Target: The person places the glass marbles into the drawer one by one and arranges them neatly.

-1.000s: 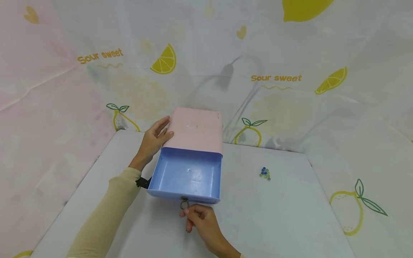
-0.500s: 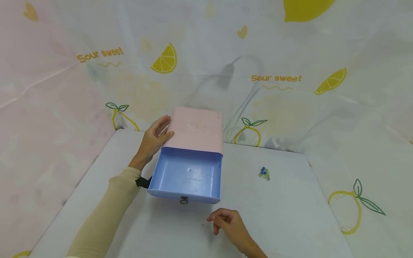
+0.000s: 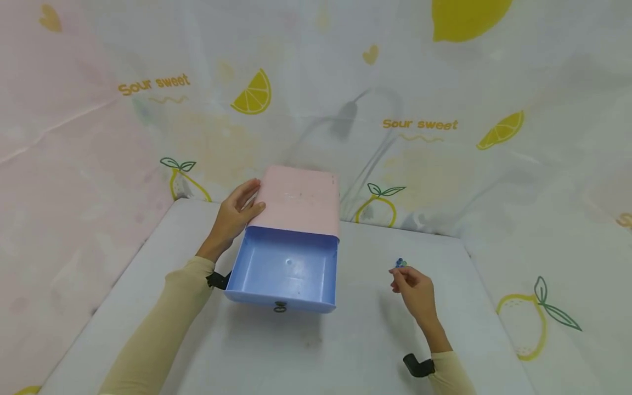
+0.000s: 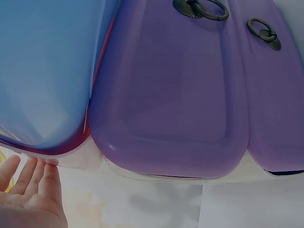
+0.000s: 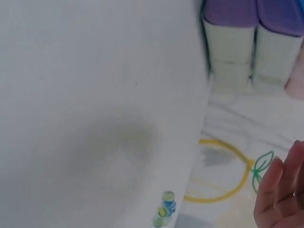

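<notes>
A small drawer cabinet with a pink top (image 3: 298,197) stands at the middle of the table, its blue drawer (image 3: 286,269) pulled out and bare inside. My left hand (image 3: 237,214) rests against the cabinet's left side, thumb at the top edge, fingers fairly straight. Below the blue drawer, the left wrist view shows two closed purple drawers (image 4: 175,95) with ring pulls (image 4: 213,9). My right hand (image 3: 416,291) hovers by a little cluster of glass marbles (image 3: 400,263), blue and greenish, and partly covers it. Its fingers are loosely bent, with nothing seen between them.
The white table (image 3: 355,340) meets a lemon-printed cloth backdrop (image 3: 306,71) close behind the cabinet. A ring pull (image 3: 280,307) hangs on the blue drawer's front. Black wrist mounts (image 3: 418,366) stick out from the forearms.
My right hand has let go of the drawer's ring pull and moved right and away from me to the marbles. The left hand and the pulled-out drawer stay as they were.
</notes>
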